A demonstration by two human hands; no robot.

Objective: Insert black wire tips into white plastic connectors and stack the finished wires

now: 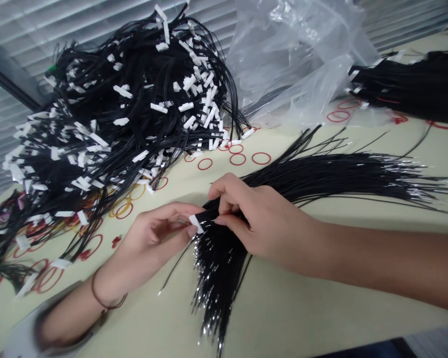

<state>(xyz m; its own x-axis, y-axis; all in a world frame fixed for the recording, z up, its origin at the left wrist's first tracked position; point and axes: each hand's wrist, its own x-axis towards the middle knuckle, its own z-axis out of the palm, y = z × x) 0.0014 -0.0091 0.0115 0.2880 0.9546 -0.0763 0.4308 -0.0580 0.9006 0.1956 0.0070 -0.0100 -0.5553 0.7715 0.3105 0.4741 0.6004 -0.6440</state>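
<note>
"Pale yellow tabletop (321, 318) carries everything, and behind it are white slatted blinds (26, 30). Where is the white connector (196, 224)?"

"It is near the middle of the tabletop, slightly tilted, at the fingertips of the person's left hand (145, 243). The thumb and forefinger of this hand are closed upon it."

"And what does the right hand (272, 223) do?"

"Its thumb and forefinger are pinched together on a black wire (210, 221), just beside the connector. How many wires are between these fingers, one cannot tell, because the hand covers them."

"What is below the hands?"

"A fan of loose black wires (224, 268) with shiny metal tips, which spreads toward the near edge. To the right, behind the right forearm, lies a thick bundle (332, 174) of similar wires, also with bright ends."

"And farther away?"

"At the left rises a large heap of black cables (134, 74) with many white connectors. Red rings (261, 163) are scattered before it, and a clear plastic bag (283, 59) lies between this heap and another dark bundle (418, 89) at far right."
</note>
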